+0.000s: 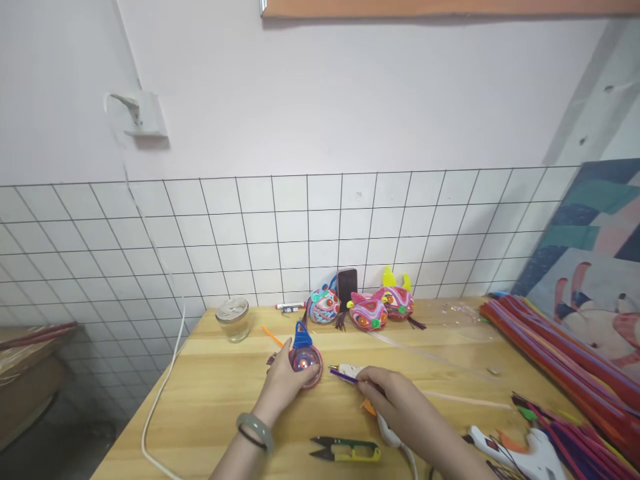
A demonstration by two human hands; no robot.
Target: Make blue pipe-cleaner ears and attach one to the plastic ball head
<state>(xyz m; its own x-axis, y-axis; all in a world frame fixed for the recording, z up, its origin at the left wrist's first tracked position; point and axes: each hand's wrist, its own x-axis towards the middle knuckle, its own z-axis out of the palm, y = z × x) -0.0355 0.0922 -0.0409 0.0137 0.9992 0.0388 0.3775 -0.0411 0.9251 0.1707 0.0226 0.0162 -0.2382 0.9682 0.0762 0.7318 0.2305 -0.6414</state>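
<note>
My left hand (284, 380) is closed around the side of a small round pink and purple craft piece (306, 362) on the wooden table. A looped blue part (301, 335) stands up from its far side. My right hand (393, 398) grips a white hot glue gun (347, 369) with a metal tip and orange trigger; the tip points left, a short gap from the round piece. A thin purple strip (343, 376) lies along the gun's nozzle at my right fingers. Yellow-handled thread snips (345, 449) lie nearer me, between my forearms.
Finished colourful plush-like crafts (368, 311) sit at the back beside a phone (347, 288). A glass jar (233, 320) stands back left, near a marker (290, 306). At right lie another white glue gun (520, 450) and bundled pipe cleaners (565, 353). A white cable (163, 400) hangs left.
</note>
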